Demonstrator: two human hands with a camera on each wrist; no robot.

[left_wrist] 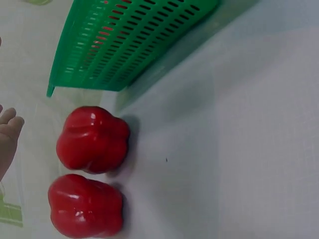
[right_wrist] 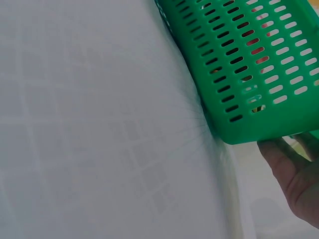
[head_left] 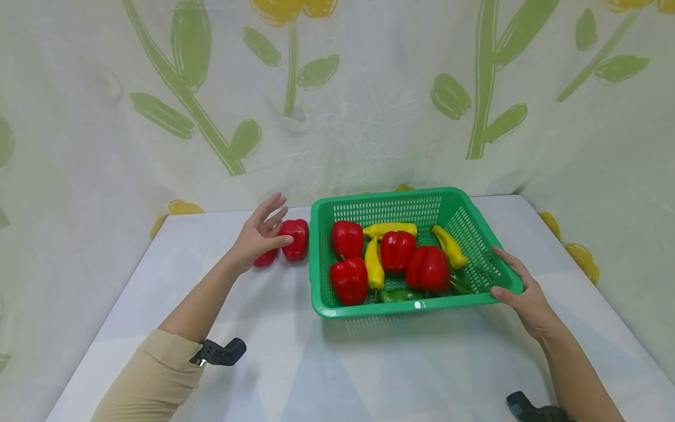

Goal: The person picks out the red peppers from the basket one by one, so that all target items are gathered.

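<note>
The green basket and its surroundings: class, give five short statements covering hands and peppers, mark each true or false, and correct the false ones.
1. The left hand is near two red peppers outside the green basket. True.
2. Nothing grips the basket. False: the right hand grips its rim.
3. Four red peppers lie inside the basket. True.
4. Only red peppers are inside. False: yellow peppers and a green pepper are there too.
5. The outside peppers lie on the white tabletop. True.
</note>
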